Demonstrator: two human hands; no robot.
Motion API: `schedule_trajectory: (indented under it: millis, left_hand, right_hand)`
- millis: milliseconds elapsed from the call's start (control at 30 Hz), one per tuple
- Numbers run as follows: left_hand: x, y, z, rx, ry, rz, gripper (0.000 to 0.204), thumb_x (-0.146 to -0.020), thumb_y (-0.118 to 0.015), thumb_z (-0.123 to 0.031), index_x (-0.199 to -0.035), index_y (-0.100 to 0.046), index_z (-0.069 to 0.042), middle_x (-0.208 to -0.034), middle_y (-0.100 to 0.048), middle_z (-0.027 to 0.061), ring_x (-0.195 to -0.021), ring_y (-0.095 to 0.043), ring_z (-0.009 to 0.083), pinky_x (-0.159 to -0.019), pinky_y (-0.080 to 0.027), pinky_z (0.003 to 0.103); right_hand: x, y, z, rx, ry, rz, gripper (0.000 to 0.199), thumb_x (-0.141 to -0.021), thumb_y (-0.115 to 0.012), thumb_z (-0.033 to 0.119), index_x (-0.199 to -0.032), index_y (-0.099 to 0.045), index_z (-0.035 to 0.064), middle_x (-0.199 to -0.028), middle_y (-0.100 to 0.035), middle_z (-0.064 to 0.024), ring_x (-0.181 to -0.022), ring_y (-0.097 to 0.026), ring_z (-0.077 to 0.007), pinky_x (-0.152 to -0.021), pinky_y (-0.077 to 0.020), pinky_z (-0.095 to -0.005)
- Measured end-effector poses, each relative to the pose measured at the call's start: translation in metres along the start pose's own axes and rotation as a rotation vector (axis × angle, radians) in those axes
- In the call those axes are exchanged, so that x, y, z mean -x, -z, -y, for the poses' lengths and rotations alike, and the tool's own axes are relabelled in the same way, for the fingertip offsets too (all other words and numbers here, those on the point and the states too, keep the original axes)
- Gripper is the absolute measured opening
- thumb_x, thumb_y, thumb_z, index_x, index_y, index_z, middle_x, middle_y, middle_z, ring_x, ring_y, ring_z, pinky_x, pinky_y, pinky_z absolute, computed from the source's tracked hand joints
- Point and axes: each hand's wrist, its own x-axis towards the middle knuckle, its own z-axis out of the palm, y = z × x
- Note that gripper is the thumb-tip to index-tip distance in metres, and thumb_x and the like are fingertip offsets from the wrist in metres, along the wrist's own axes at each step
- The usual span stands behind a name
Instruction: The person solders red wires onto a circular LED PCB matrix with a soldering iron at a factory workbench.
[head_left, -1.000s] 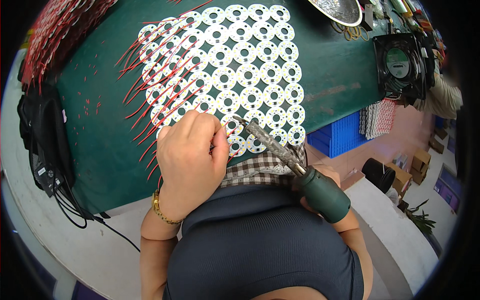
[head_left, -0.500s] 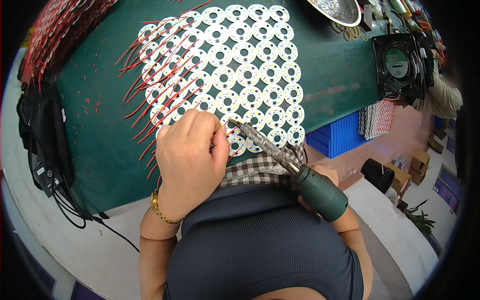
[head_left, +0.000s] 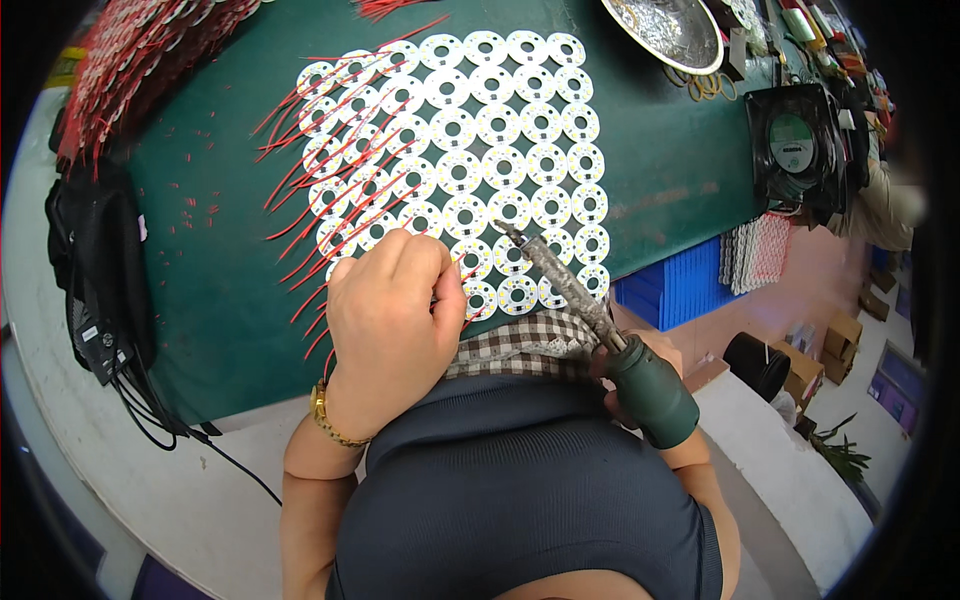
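My left hand is closed in a pinch over the near left part of a grid of round white LED boards. Thin red wire shows beside its thumb and fingertips, while the pinch itself is partly hidden. In my right hand is a soldering iron with a green handle, which hides most of the fingers. Its dark tip points up and left, above the boards to the right of my left hand. Red wires trail leftward from the boards in the left columns.
A bundle of wired boards is heaped at the far left of the green table. Black bag and cables lie along the left edge. A metal bowl, rubber bands and black fan stand far right. Blue crates sit below.
The soldering iron's tip has moved up and right, away from the board beside my left fingertips. My left hand stays in its pinch. The whole view has shifted slightly.
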Motion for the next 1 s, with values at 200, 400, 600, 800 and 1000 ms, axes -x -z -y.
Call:
schedule_trajectory:
  millis: [200,400,600,800,1000]
  left_hand:
    - [0.001,0.003,0.004,0.003,-0.113,-0.012,0.011,-0.078,-0.065,-0.002,-0.082,-0.056,-0.007,-0.073,-0.053,0.0041,-0.061,-0.05,0.0238,-0.059,-0.033,0.036]
    - [0.012,0.017,0.004,0.035,-0.087,0.031,0.007,-0.08,-0.065,-0.004,-0.084,-0.059,-0.006,-0.073,-0.056,0.0068,-0.066,-0.055,0.025,-0.062,-0.038,0.036]
    - [-0.028,0.072,0.012,-0.073,0.105,0.185,0.012,-0.084,-0.063,-0.011,-0.079,-0.059,-0.002,-0.071,-0.058,0.0152,-0.064,-0.057,0.0346,-0.061,-0.046,0.041]
    - [-0.138,0.043,0.031,-0.222,-0.157,-0.12,0.01,-0.085,-0.066,-0.013,-0.086,-0.06,-0.004,-0.089,-0.057,0.0123,-0.086,-0.055,0.031,-0.077,-0.045,0.039]
    - [-0.17,0.014,0.044,-0.328,0.03,0.116,0.01,-0.083,-0.068,-0.016,-0.088,-0.063,-0.008,-0.096,-0.056,0.0084,-0.099,-0.05,0.0291,-0.086,-0.037,0.044]
  right_hand:
    - [-0.002,-0.008,0.009,-0.348,-0.414,-0.005,0.031,-0.073,-0.068,0.024,-0.099,-0.063,0.0092,-0.074,-0.064,-0.0047,-0.067,-0.064,-0.0255,-0.063,-0.0519,-0.0342]
    - [0.013,-0.039,-0.006,-1.084,-0.375,-0.324,0.06,-0.084,-0.07,0.046,-0.125,-0.048,0.0088,-0.085,-0.053,-0.005,-0.082,-0.057,-0.018,-0.067,-0.047,-0.0315]
    - [-0.003,-0.033,-0.008,-1.197,-0.445,-0.43,0.062,-0.078,-0.074,0.045,-0.12,-0.047,0.0079,-0.08,-0.052,-0.0049,-0.074,-0.056,-0.0176,-0.064,-0.0461,-0.0295]
    - [-0.01,-0.039,-0.011,-1.211,-0.38,-0.481,0.062,-0.08,-0.072,0.043,-0.117,-0.042,0.003,-0.077,-0.051,-0.0079,-0.071,-0.054,-0.0189,-0.066,-0.0496,-0.0324]
    - [-0.003,-0.037,-0.017,-1.149,-0.398,-0.48,0.061,-0.081,-0.072,0.041,-0.118,-0.044,0.0023,-0.078,-0.053,-0.0088,-0.07,-0.055,-0.0193,-0.067,-0.0493,-0.0331]
